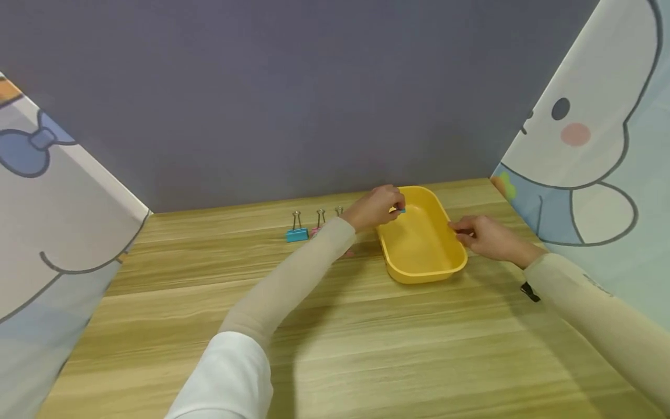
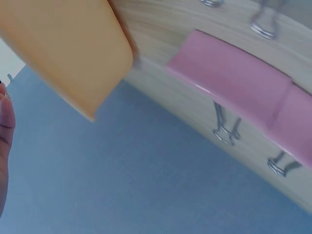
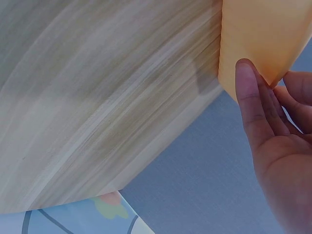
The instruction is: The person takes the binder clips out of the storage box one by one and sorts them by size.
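My left hand (image 1: 376, 206) is over the left side of a yellow plastic bin (image 1: 421, 244), pinching a small blue binder clip (image 1: 402, 210) that its fingers mostly hide. On the opposite side, my right hand (image 1: 484, 235) grips the bin's rim, thumb outside and fingers over the edge in the right wrist view. Left of the bin stand a blue binder clip (image 1: 296, 235) and a pink binder clip (image 1: 316, 231), the latter partly behind my left sleeve. Pink clip bodies (image 2: 234, 80) with wire handles loom large in the left wrist view.
A wood-grain table (image 1: 183, 302) carries everything, with a grey wall (image 1: 314, 105) along its back edge. Cartoon-printed panels (image 1: 591, 139) flank both sides. A small black object (image 1: 530, 291) lies beside my right forearm.
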`<state>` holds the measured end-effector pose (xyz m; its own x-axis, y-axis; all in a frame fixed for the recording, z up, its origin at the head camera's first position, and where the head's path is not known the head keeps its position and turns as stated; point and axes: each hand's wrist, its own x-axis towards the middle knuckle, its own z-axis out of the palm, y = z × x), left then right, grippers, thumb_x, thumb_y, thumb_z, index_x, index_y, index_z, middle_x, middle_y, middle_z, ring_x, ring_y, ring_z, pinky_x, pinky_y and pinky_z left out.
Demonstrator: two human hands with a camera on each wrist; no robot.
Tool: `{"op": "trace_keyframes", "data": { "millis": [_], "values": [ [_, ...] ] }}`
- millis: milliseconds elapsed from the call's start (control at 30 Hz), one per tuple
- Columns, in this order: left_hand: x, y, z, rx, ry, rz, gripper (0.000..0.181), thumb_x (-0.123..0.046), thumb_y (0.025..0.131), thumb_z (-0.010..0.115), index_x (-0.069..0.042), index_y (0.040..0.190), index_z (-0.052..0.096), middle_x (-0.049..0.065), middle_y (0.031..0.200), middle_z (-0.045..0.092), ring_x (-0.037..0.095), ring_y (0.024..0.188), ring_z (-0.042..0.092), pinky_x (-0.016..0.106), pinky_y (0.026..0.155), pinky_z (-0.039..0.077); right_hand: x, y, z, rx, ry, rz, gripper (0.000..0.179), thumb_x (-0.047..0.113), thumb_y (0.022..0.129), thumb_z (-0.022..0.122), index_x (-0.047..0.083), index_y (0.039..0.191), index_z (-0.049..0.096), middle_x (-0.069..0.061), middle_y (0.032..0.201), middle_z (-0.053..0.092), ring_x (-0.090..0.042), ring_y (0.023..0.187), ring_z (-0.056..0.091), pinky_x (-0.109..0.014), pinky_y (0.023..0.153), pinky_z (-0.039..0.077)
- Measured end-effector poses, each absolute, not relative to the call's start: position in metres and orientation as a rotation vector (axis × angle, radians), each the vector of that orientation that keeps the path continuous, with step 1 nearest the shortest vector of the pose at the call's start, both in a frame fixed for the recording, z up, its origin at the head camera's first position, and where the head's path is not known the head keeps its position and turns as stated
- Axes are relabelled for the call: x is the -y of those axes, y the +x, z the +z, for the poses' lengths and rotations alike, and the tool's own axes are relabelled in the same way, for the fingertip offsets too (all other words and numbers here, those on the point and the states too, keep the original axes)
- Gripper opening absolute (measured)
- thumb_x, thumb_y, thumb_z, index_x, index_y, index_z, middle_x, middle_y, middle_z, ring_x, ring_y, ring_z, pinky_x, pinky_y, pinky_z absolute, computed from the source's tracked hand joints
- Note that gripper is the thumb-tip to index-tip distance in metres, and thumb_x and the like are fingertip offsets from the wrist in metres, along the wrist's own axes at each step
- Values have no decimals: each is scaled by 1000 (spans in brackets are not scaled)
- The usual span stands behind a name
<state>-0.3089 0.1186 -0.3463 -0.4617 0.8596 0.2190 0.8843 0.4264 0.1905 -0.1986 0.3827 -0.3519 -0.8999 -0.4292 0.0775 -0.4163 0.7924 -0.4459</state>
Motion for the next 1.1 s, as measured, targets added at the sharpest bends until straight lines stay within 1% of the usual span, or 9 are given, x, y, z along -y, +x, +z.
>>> {"op": "trace_keyframes", "data": {
  "millis": [200, 400, 567, 667, 733, 833, 900, 933, 1100],
  "values": [
    [-97, -303, -344, 2571, -1583, -448, 10, -11, 92, 62, -7, 99, 69, 0, 98, 62, 13, 90, 54, 19, 78, 43, -386, -202, -352, -2940, -757, -724, 29, -6, 89, 59, -17, 116, 58, -20, 100, 64, -19, 76, 61, -28, 61, 50],
    [-65, -294, -336, 2590, -1551, -466, 10, -9, 92, 61, -6, 98, 68, 1, 97, 62, 14, 91, 54, 18, 79, 43, -392, -205, -351, -2943, -778, -726, 30, -8, 89, 58, -18, 117, 55, -28, 104, 62, -28, 83, 63, -31, 64, 52],
    [-36, -285, -341, 2524, -1571, -415, 8, -12, 90, 66, -5, 94, 69, 1, 92, 62, 13, 84, 54, 18, 75, 44, -400, -205, -349, -2965, -782, -683, 31, -8, 88, 57, -18, 118, 55, -29, 105, 62, -29, 83, 63, -30, 63, 52],
    [-18, -278, -349, 2469, -1589, -367, 6, -10, 88, 68, -6, 92, 70, 1, 89, 62, 13, 82, 55, 21, 75, 45, -405, -205, -348, -2978, -796, -666, 30, -9, 87, 58, -19, 116, 56, -29, 104, 62, -27, 81, 63, -28, 61, 52],
    [-5, -274, -354, 2465, -1579, -347, 4, -7, 87, 68, -6, 90, 70, 2, 87, 62, 15, 82, 55, 24, 81, 45, -407, -205, -348, -2979, -798, -657, 30, -9, 87, 58, -19, 116, 56, -28, 102, 62, -24, 78, 62, -27, 60, 51],
    [17, -267, -362, 2500, -1539, -354, 5, -2, 85, 68, -5, 89, 70, 2, 88, 62, 15, 84, 56, 27, 85, 46, -409, -205, -348, -2978, -793, -643, 31, -7, 88, 59, -18, 117, 56, -25, 102, 63, -17, 73, 59, -26, 58, 49],
    [34, -265, -368, 2532, -1501, -394, 6, 0, 84, 69, -4, 88, 69, 3, 87, 62, 16, 83, 56, 28, 84, 47, -409, -206, -349, -2975, -783, -633, 31, -6, 89, 59, -17, 118, 56, -23, 102, 63, -14, 71, 57, -26, 58, 49],
    [42, -263, -371, 2546, -1482, -408, 5, 0, 84, 69, -3, 88, 70, 3, 87, 62, 17, 82, 56, 28, 79, 47, -409, -206, -350, -2977, -784, -629, 31, -6, 89, 59, -17, 118, 56, -23, 102, 63, -14, 71, 57, -26, 58, 49],
    [73, -261, -386, 2621, -1385, -387, 7, 1, 83, 70, -4, 88, 70, 2, 87, 63, 16, 82, 56, 26, 74, 48, -411, -204, -352, -2975, -792, -630, 31, -6, 89, 59, -18, 117, 56, -25, 102, 63, -16, 74, 59, -25, 58, 49]
  ]
}}
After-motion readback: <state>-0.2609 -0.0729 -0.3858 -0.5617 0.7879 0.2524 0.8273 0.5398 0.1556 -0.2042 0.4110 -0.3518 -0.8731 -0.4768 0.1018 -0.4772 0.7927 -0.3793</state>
